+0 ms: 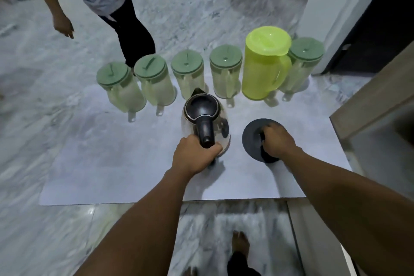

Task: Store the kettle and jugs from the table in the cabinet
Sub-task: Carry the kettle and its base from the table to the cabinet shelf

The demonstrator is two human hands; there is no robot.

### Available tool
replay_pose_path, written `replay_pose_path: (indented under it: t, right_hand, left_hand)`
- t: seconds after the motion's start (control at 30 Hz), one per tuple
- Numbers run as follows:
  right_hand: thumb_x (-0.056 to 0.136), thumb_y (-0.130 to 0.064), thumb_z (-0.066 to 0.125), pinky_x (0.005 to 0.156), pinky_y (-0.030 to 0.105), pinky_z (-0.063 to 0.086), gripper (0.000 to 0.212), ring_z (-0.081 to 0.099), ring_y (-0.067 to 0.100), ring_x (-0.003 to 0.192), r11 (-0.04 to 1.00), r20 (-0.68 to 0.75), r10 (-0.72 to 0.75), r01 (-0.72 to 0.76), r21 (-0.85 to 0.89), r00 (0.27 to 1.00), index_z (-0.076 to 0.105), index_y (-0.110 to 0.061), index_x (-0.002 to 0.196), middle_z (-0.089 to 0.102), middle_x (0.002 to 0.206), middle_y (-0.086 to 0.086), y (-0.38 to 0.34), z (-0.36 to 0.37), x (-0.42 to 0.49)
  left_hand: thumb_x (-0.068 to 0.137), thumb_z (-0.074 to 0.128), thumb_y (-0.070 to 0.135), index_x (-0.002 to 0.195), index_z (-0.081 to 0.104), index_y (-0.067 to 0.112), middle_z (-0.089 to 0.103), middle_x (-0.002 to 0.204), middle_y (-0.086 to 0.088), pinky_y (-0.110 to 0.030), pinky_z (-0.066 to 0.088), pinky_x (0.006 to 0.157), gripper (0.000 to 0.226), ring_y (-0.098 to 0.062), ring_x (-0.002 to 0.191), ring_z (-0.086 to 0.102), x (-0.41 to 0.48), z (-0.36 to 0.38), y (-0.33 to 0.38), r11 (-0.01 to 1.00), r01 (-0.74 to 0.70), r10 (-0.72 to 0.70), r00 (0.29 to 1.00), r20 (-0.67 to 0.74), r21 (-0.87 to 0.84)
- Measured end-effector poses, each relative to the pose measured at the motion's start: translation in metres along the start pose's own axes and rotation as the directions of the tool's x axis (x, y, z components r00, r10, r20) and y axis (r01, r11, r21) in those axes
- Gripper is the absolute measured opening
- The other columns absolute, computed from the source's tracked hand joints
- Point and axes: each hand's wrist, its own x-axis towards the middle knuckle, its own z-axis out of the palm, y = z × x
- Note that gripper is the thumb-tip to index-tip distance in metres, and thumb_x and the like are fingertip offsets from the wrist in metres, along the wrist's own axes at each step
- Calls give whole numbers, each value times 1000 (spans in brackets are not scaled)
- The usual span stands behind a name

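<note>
- The left hand (193, 156) is wrapped tight around the black handle of the kettle (206, 123), fingers curled under it and thumb side on top, so the grip is fully closed on the handle.
- The right hand (277, 141) lies on the round black kettle base (253, 139), fingers bent over its centre and its near part; whether they actually pinch anything I cannot tell, since the hand covers that spot.
- The kettle has a shiny steel body, a black lid and a spout pointing to the far edge of the table (112, 163). It stands near the middle of the table, just left of the base and apart from it.
- Along the far edge runs a row of jugs: five clear jugs with dull green lids, of which the leftmost (121, 87) stands nearest the far left corner, and a taller lime-green jug (264, 63) second from the right.
- The lime jug's handle faces right and overlaps the clear jug at the right end (302, 63).
- All lids are on and all jugs stand upright.
- A wooden cabinet (376, 96) edge rises past the right edge of the table.
</note>
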Motion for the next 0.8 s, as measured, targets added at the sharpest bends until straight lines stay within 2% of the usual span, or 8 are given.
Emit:
replay_pose_path:
  t: [0.2, 0.4, 0.57, 0.63, 0.7, 0.73, 0.77, 0.8]
  right_hand:
    - [88, -16, 54, 86, 41, 53, 27, 59, 31, 109, 999, -69, -22, 24, 25, 997, 70, -10, 110, 64, 120, 10, -9, 19, -28]
    - [84, -14, 62, 86, 39, 53, 29, 61, 33, 107, 999, -136, -43, 47, 23, 990, 73, -12, 110, 67, 118, 12, -27, 46, -65]
    - [82, -18, 56, 83, 38, 53, 30, 59, 32, 105, 993, -153, 55, -37, 114, 987, 72, -15, 107, 68, 116, 9, -47, 57, -100]
    - [88, -22, 55, 89, 42, 49, 31, 52, 35, 114, 964, -206, 195, -149, 221, 959, 65, -14, 116, 60, 124, 10, -58, 60, -120]
    - [91, -30, 58, 96, 48, 44, 40, 45, 37, 123, 861, -260, 457, -349, 371, 851, 56, -13, 127, 50, 134, 14, -69, 66, -139]
    - [90, -35, 60, 98, 50, 43, 48, 42, 38, 127, 741, -224, 620, -467, 483, 752, 51, -12, 131, 46, 138, 16, -74, 65, -149]
    - [88, -42, 63, 100, 50, 41, 60, 41, 40, 130, 559, -113, 765, -565, 607, 635, 45, -11, 135, 43, 142, 18, -76, 69, -154]
    - [83, -50, 67, 103, 50, 40, 77, 40, 40, 132, 342, 56, 845, -619, 707, 531, 38, -9, 141, 40, 146, 19, -74, 78, -152]
  left_hand:
    - [63, 60, 56, 66, 63, 15, 67, 71, -8, -38, 58, 68, 41, -28, 74, 66, -14, 3, -8, 1000, -26, 26, 1000, -5, 0]
    - [61, 54, 64, 65, 60, 17, 67, 75, -12, -38, 56, 68, 48, -31, 78, 65, -41, 6, -33, 997, -76, 76, 997, 10, 30]
    - [63, 52, 68, 68, 62, 18, 66, 74, -11, -37, 52, 65, 52, -31, 76, 64, -63, 0, -58, 994, -97, 97, 995, -6, 42]
    - [66, 52, 67, 63, 59, 19, 64, 71, -10, -34, 44, 61, 48, -30, 75, 62, -70, -1, -65, 993, -108, 109, 994, -17, 40]
    - [70, 54, 64, 63, 59, 19, 63, 70, -8, -32, 40, 60, 46, -29, 74, 60, -75, -1, -68, 993, -110, 111, 993, -33, 39]
    - [72, 56, 62, 65, 61, 18, 63, 70, -8, -32, 41, 60, 45, -29, 74, 60, -77, 0, -68, 994, -107, 108, 993, -40, 38]
    - [73, 56, 61, 67, 63, 17, 63, 71, -7, -33, 42, 60, 45, -29, 73, 60, -78, 0, -67, 994, -106, 108, 993, -48, 37]
    - [73, 56, 61, 68, 63, 17, 63, 71, -7, -34, 45, 61, 45, -29, 73, 61, -79, 1, -67, 994, -106, 107, 993, -52, 37]
